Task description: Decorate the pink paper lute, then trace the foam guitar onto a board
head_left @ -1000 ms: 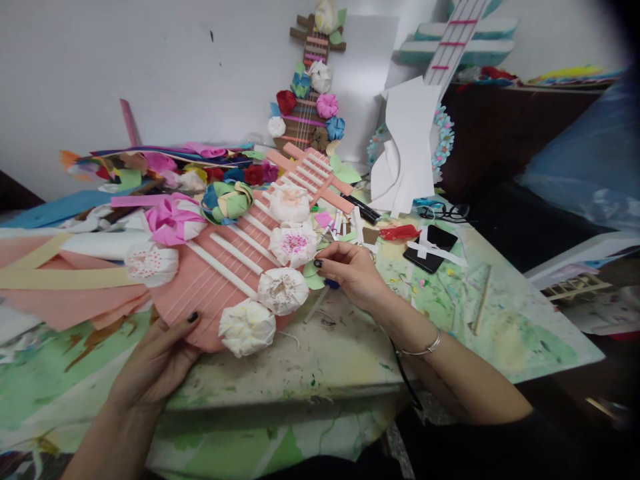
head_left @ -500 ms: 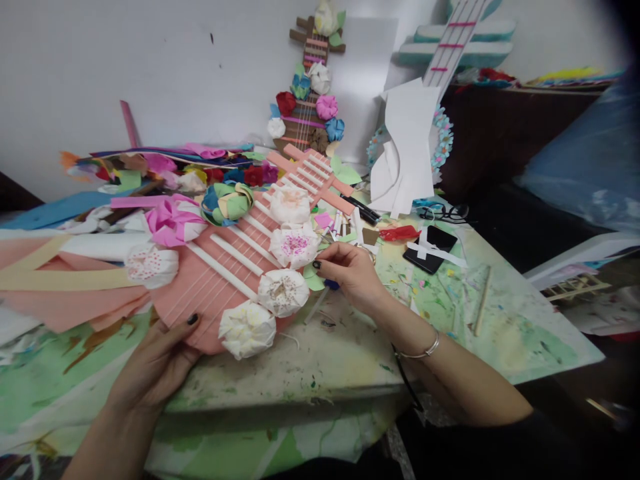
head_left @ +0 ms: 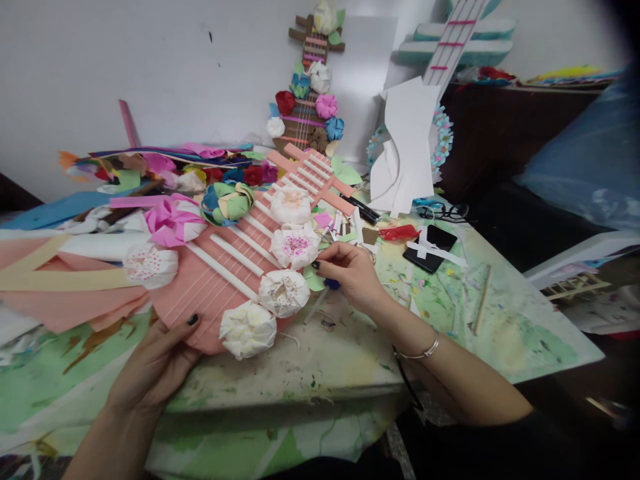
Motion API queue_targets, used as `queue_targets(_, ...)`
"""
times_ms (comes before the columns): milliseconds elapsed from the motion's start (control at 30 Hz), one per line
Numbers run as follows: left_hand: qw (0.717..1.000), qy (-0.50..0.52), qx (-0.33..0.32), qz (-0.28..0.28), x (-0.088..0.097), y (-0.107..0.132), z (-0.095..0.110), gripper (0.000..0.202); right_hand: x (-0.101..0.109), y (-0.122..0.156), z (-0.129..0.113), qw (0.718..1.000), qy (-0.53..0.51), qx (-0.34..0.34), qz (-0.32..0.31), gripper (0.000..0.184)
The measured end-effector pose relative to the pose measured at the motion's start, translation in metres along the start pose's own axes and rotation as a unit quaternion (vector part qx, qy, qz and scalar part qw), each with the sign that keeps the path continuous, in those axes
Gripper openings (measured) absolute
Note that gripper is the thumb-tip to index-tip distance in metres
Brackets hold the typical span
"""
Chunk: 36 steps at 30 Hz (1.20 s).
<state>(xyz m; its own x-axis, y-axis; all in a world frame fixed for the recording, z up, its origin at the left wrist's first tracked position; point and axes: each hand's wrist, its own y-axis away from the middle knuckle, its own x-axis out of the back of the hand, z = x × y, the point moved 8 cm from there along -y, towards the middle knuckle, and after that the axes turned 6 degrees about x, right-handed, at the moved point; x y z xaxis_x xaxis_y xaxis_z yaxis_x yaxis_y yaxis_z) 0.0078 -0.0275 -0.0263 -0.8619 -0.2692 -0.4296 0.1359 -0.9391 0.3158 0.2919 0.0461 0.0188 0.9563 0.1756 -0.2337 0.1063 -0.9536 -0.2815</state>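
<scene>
While the left hand (head_left: 160,363) holds the lower end of the pink paper instrument (head_left: 205,290), thumb on its face and fingers underneath, the right hand (head_left: 353,273) has thumb and forefinger drawn together on a green leaf (head_left: 315,280) at the instrument's right edge. The instrument lies aslant above the near part of the tabletop (head_left: 350,353), its neck pointing away to the right. White strips and thin strings cross its body, and four white paper flowers (head_left: 284,292) run down the right edge. Along the left edge sit a blue-and-green flower (head_left: 227,203), a bright pink flower (head_left: 173,220) and a red-dotted white flower (head_left: 151,265). A bracelet (head_left: 434,346) circles the right wrist. Beyond that hand are black pens (head_left: 367,211), a red scrap (head_left: 399,233) and a black phone (head_left: 440,241) with a white strip across it; glasses (head_left: 454,213) rest behind the phone, and a thin stick (head_left: 483,300) lies nearer. At the back, a brown flowered instrument (head_left: 306,112) leans against the wall, with white cut paper (head_left: 411,133) standing to its right
</scene>
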Motion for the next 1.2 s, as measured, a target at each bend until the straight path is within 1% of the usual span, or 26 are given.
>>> queue_targets(200,1.000,0.003,0.013,0.001,0.000,0.000,0.000,0.046,-0.001,0.001,-0.003,1.000,0.010,0.011,0.004,0.011)
queue_targets(300,1.000,0.013,0.015,-0.006,0.002,0.000,-0.002,0.053,-0.001,0.001,-0.006,1.000,0.015,0.025,0.009,0.013)
queue_targets(433,1.000,0.020,0.005,-0.001,0.005,-0.002,-0.002,0.059,-0.001,0.001,-0.008,0.999,0.019,0.031,0.012,0.016)
queue_targets(700,1.000,0.022,0.007,0.004,0.004,-0.004,-0.003,0.060,-0.001,0.002,-0.008,0.999,0.021,0.033,0.010,0.016)
queue_targets(933,1.000,0.021,0.006,0.005,0.001,-0.002,-0.002,0.060,-0.002,0.002,-0.012,0.997,0.059,0.041,0.015,0.013)
queue_targets(1200,1.000,0.020,0.007,0.017,0.005,-0.003,-0.004,0.062,0.000,0.002,-0.012,0.995,0.089,0.034,0.027,0.010)
